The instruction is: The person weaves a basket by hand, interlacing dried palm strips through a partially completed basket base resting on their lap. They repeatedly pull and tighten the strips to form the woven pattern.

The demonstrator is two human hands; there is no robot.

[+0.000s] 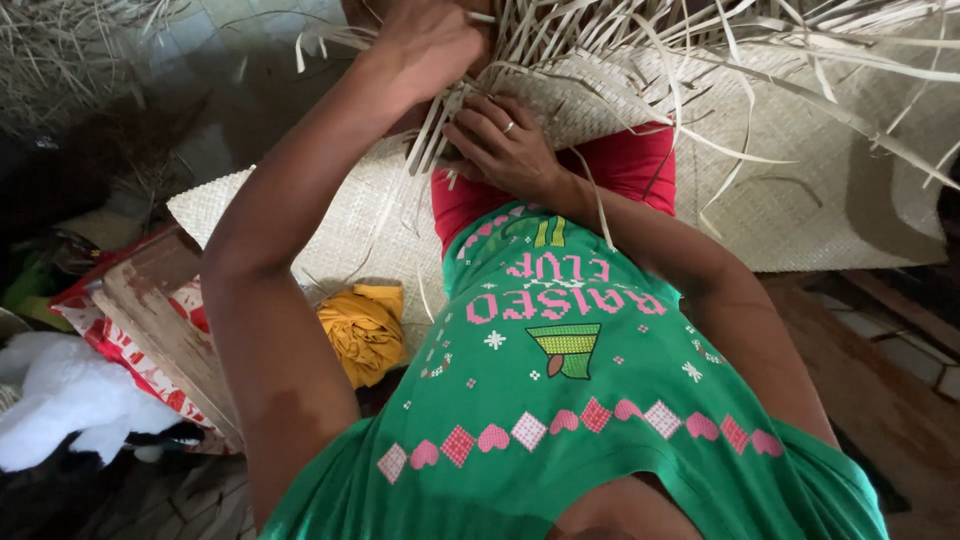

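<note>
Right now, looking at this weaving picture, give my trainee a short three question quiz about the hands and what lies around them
1. True or false: the right hand wears a ring and rests on the woven mat.
2. What does the left hand grip? A) a bunch of loose strips at the mat's unwoven edge B) a pair of scissors C) the white soft toy
3. Fill in: the bundle of cloth lying by the left arm is ___ in colour.

Key: 1 true. 2 A. 3 yellow.
</note>
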